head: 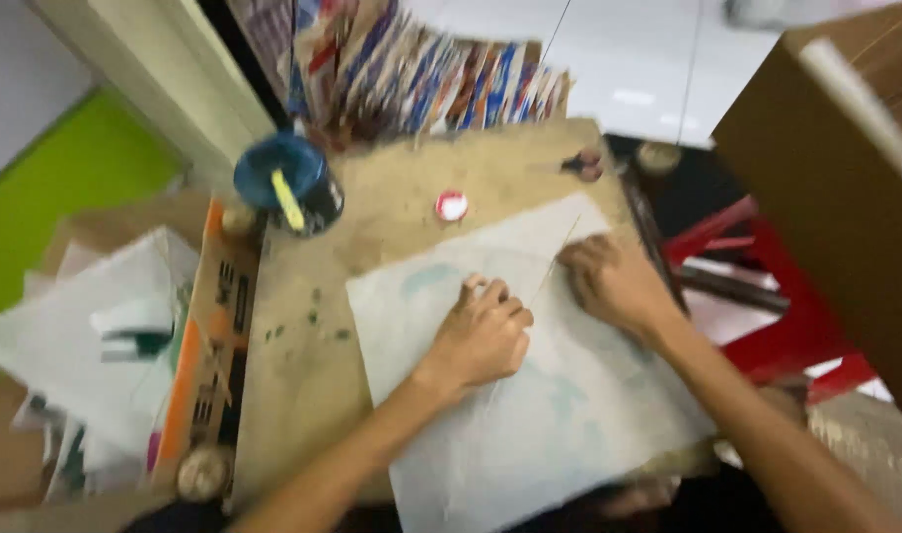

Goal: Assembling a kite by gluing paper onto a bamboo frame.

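Observation:
A large pale sheet of paper (579, 415) with faint blue-green marks lies on a worn brown board (303, 375). My left hand (481, 336) rests on the sheet near its upper middle, fingers curled under. My right hand (614, 281) presses on the sheet's upper right part, fingers bent. A thin stick or crease line (555, 266) runs between the two hands; the blur hides whether either hand grips it.
A dark blue pot (288, 183) with a yellow stick stands at the board's far left. A small red and white cap (452, 205) lies beyond the sheet. Colourful packets (421, 69) stand behind. White papers (86, 336) lie left, a red stool (777, 296) and brown box (846, 178) right.

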